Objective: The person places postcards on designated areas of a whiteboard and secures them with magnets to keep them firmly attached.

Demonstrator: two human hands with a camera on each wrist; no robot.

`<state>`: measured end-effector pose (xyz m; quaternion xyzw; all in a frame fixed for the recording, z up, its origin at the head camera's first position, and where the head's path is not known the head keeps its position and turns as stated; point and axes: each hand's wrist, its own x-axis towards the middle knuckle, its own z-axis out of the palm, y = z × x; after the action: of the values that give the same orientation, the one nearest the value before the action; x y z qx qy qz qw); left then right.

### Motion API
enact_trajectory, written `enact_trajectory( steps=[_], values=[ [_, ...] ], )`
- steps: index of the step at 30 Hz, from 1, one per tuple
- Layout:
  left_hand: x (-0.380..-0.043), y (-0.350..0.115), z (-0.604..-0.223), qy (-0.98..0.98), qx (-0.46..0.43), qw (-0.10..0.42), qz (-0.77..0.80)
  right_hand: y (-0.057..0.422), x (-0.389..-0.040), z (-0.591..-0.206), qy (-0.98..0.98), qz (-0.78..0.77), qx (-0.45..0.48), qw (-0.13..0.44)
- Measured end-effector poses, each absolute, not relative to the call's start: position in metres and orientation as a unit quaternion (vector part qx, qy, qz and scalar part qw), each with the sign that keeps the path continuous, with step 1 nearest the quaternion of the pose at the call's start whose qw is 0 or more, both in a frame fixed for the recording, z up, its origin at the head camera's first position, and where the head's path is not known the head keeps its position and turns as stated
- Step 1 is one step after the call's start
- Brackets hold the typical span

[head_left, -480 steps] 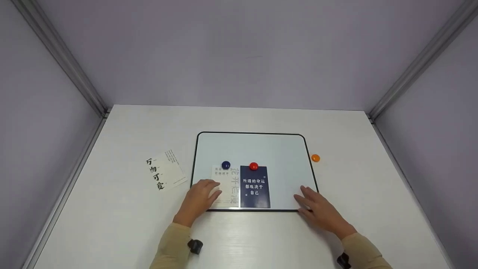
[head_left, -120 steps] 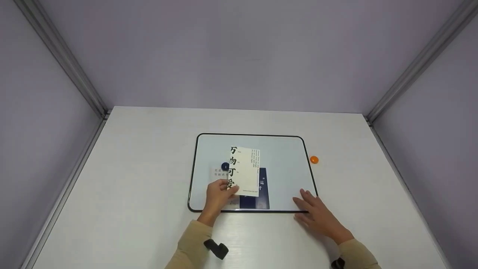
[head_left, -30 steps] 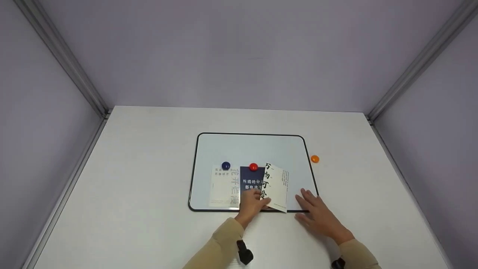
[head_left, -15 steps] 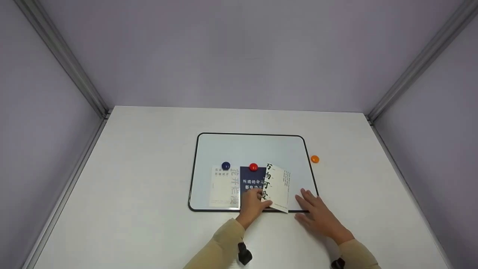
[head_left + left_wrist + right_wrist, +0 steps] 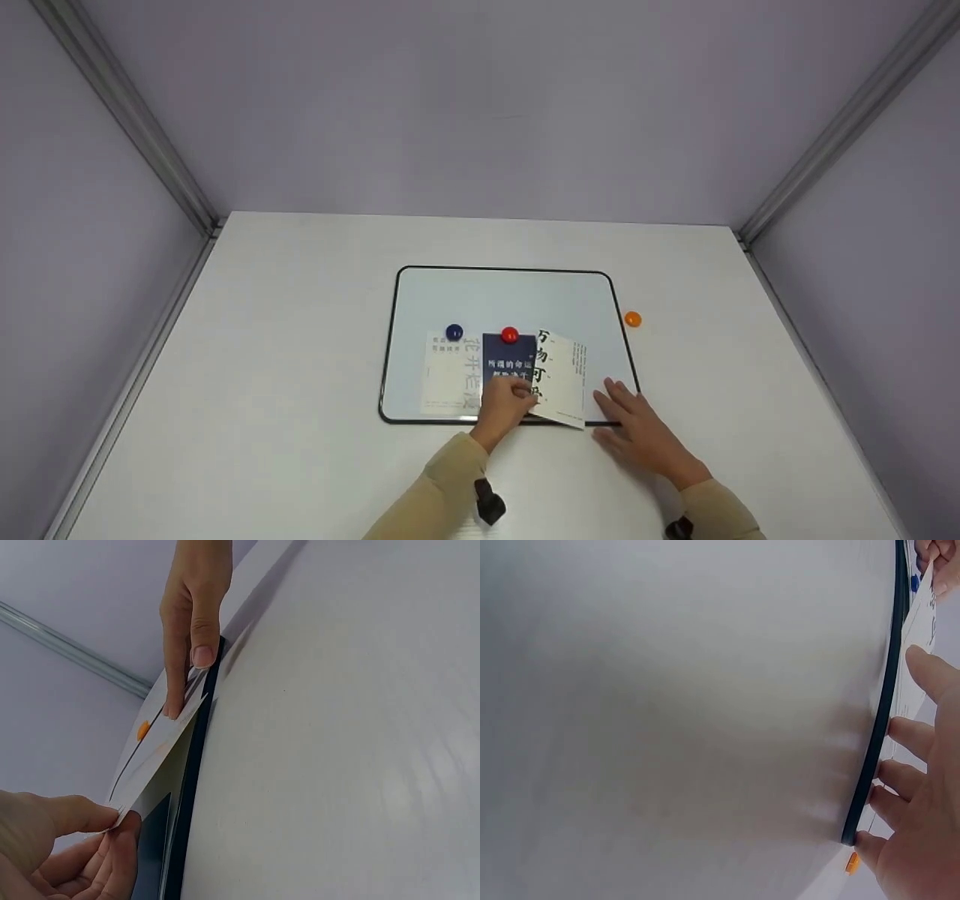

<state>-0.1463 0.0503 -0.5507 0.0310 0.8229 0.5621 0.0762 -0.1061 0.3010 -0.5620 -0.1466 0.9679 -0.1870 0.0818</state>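
Observation:
My left hand (image 5: 504, 409) pinches the lower left corner of a cream card (image 5: 561, 379) with black brush characters. In the left wrist view that card (image 5: 154, 769) is held between thumb and fingers, its held edge raised off the whiteboard (image 5: 442, 296). Beside it on the board lie a navy card (image 5: 500, 356) under a red round magnet (image 5: 510, 335) and a pale card (image 5: 448, 379) under a dark blue magnet (image 5: 454, 332). My right hand (image 5: 643, 431) rests with spread, straight fingers on the board's lower right corner. The left hand hides the navy card's lower part.
An orange round magnet (image 5: 633, 319) lies on the white table (image 5: 300, 315) just right of the board's black frame. Grey panel walls with metal rails (image 5: 127, 112) enclose the table at the back and both sides.
The cream card came from the table left of the board, passed over the other cards, and is now at their right. Lately it shifted slightly right. The right hand stays at the corner.

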Motion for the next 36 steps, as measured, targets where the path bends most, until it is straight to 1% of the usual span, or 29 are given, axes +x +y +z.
enact_trajectory(
  steps=[5,11,19,36],
  values=[
    [-0.147,0.055,-0.554,0.823,0.02,0.077,0.563,0.301,-0.105,-0.562,0.969,-0.187,-0.137,0.086],
    [-0.146,0.061,-0.555,0.802,-0.002,0.096,0.589,0.301,-0.106,-0.56,0.968,-0.192,-0.138,0.088],
    [-0.147,0.067,-0.558,0.797,-0.005,0.072,0.6,0.3,-0.107,-0.559,0.968,-0.196,-0.132,0.089],
    [-0.146,0.076,-0.554,0.835,-0.024,0.085,0.543,0.302,-0.108,-0.556,0.966,-0.201,-0.138,0.089]
  ],
)
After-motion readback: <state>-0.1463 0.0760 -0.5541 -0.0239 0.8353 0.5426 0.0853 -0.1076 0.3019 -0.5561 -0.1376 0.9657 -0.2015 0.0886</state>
